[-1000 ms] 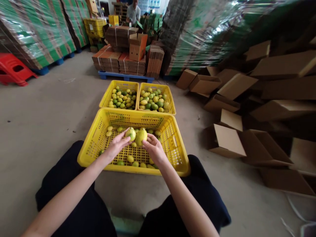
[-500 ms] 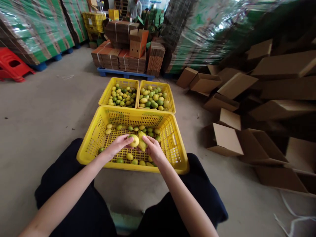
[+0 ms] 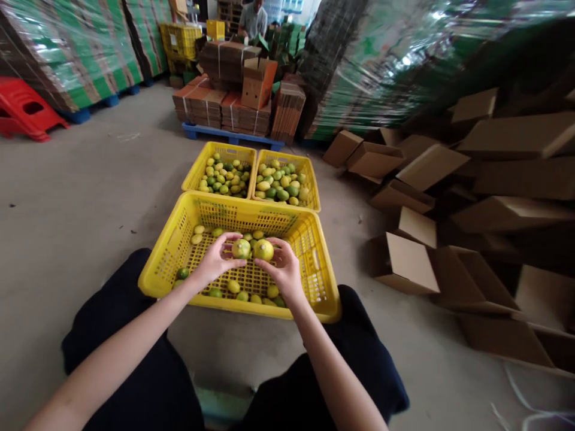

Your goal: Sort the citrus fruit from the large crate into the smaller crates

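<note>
Above the large yellow crate (image 3: 168,251), my left hand (image 3: 218,260) grips a greenish-yellow lemon (image 3: 241,248) between thumb and fingers. Close beside it, my right hand (image 3: 284,269) is closed on a yellower lemon (image 3: 263,250). Both fruits show a stem or tip end towards me. Inside the crate, several loose lemons lie along the far side and the near side, among them a yellow lemon (image 3: 233,286) and a green one (image 3: 182,273). The slatted floor shows between them. My hands hide part of the far row.
Two smaller yellow crates, a left one (image 3: 193,175) and a right one (image 3: 315,197), hold many lemons just beyond. Open cardboard boxes (image 3: 411,260) are heaped at right. Flattened cartons (image 3: 200,105) stand on a blue pallet (image 3: 231,136). A red stool (image 3: 33,111) and a person (image 3: 254,21) are farther off.
Both lemons have been turned so their ends face me, and the fingers have shifted to the outer sides of the fruit. The view has tilted slightly.
</note>
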The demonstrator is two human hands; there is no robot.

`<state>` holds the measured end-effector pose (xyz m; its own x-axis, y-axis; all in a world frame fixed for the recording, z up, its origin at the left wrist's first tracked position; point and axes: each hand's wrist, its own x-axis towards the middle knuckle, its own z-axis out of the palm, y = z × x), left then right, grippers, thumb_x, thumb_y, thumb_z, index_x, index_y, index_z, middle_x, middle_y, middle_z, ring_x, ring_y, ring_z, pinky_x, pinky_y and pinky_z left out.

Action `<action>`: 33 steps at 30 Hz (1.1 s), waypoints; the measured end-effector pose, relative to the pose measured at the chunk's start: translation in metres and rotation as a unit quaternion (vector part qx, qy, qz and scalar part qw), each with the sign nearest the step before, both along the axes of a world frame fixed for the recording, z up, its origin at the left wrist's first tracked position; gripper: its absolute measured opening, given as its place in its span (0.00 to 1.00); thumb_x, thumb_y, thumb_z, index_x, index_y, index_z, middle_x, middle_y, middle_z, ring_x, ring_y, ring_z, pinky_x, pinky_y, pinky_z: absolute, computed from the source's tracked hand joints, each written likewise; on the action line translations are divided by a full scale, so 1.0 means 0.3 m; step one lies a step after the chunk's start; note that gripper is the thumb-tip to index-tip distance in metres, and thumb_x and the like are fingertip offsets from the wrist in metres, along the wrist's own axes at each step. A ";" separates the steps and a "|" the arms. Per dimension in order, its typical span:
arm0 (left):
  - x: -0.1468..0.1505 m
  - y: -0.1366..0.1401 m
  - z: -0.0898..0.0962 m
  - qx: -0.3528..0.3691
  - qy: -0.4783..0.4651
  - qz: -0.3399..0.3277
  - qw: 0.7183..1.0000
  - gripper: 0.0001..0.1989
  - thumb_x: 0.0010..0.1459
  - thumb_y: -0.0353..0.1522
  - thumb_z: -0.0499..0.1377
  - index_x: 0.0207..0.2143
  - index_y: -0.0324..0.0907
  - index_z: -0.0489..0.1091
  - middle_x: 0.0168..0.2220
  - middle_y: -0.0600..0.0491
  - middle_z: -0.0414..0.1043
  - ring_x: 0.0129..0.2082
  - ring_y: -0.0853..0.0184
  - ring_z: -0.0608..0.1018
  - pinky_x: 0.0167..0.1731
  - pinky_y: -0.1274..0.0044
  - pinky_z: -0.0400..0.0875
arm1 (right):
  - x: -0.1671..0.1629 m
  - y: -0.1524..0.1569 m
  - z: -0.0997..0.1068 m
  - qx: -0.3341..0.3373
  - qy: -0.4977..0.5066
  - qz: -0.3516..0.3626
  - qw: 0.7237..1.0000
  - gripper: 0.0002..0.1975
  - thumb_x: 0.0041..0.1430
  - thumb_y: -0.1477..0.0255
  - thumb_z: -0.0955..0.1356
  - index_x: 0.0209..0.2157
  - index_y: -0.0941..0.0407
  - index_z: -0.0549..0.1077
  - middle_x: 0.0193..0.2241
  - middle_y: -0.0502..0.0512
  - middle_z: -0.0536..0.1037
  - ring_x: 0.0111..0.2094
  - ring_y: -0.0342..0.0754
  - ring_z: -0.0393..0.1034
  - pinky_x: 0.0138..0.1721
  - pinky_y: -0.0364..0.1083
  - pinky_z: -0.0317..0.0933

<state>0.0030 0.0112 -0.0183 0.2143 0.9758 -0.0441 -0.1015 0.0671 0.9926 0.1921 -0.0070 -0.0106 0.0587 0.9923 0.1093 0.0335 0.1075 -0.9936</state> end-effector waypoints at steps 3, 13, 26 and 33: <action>0.004 0.005 -0.019 0.041 -0.009 0.023 0.999 0.29 0.37 0.30 0.74 0.41 0.43 0.67 0.46 0.49 0.72 0.45 0.64 0.76 0.46 0.69 0.74 | -0.003 -0.001 -0.009 0.018 -0.026 0.000 0.999 0.23 0.43 0.65 0.78 0.43 0.50 0.72 0.45 0.55 0.75 0.44 0.52 0.72 0.47 0.54 0.69; -0.015 0.033 -0.038 -0.026 -0.093 0.017 0.995 0.26 0.42 0.31 0.71 0.46 0.41 0.73 0.49 0.47 0.75 0.49 0.59 0.77 0.54 0.64 0.70 | -0.005 -0.009 0.004 -0.068 0.090 -0.002 0.994 0.17 0.49 0.62 0.75 0.40 0.52 0.72 0.41 0.53 0.78 0.41 0.51 0.74 0.47 0.53 0.67; 0.009 0.021 -0.068 -0.157 -0.133 -0.005 0.979 0.17 0.52 0.41 0.67 0.41 0.40 0.77 0.46 0.45 0.78 0.47 0.59 0.79 0.51 0.66 0.73 | -0.047 -0.015 -0.037 -0.173 0.064 0.019 0.983 0.25 0.40 0.60 0.78 0.40 0.52 0.70 0.33 0.50 0.76 0.34 0.48 0.71 0.37 0.48 0.67; 0.003 0.018 -0.040 -0.112 -0.049 -0.065 0.990 0.31 0.43 0.36 0.73 0.51 0.40 0.73 0.51 0.43 0.76 0.49 0.56 0.78 0.53 0.62 0.70 | -0.058 -0.017 -0.045 -0.203 0.123 -0.009 0.971 0.24 0.38 0.64 0.78 0.33 0.51 0.65 0.28 0.44 0.72 0.29 0.44 0.67 0.31 0.44 0.64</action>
<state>0.0038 0.0166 -0.0304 0.3513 0.9077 -0.2296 -0.1735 0.3041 0.9367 0.1747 -0.0120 -0.0240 0.0520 0.9494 -0.3098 -0.2131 -0.2925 -0.9322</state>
